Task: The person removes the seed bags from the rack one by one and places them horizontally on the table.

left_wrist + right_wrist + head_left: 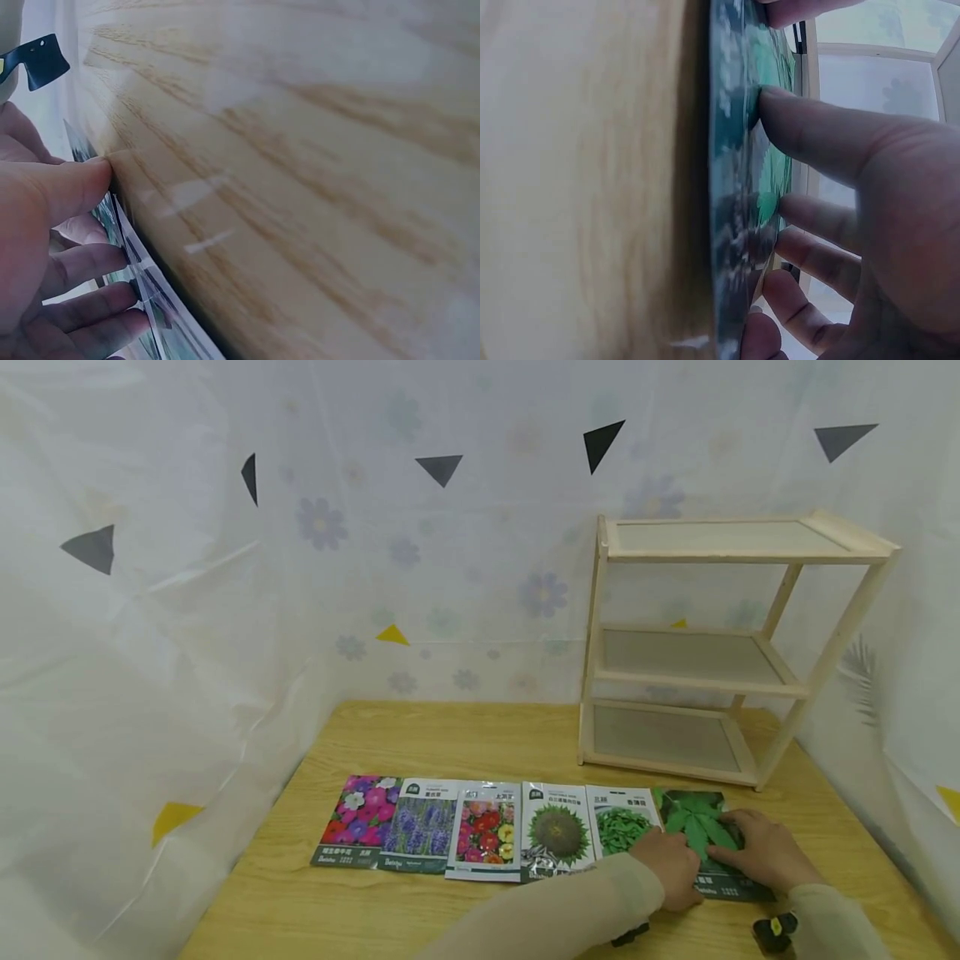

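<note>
In the head view, a row of seed packets lies on the wooden table. The rightmost is a dark packet picturing a green leaf [695, 820]. My right hand [767, 853] rests on its right side; the right wrist view shows the thumb and fingertips touching its glossy face. My left hand [671, 866] touches the lower left part of that packet, beside the mint packet [625, 828]. Thumb and fingers lie against packet edges in the left wrist view. Left of these come a sunflower packet [558, 829], a red-and-yellow flower packet [487, 831] and a lavender-coloured flower packet [422, 823].
A packet with pink and purple flowers [362, 817] ends the row at the left. Behind the row's right end stands a three-tier wooden shelf [750, 560]. White patterned sheeting [480, 577] hangs round the table [450, 735].
</note>
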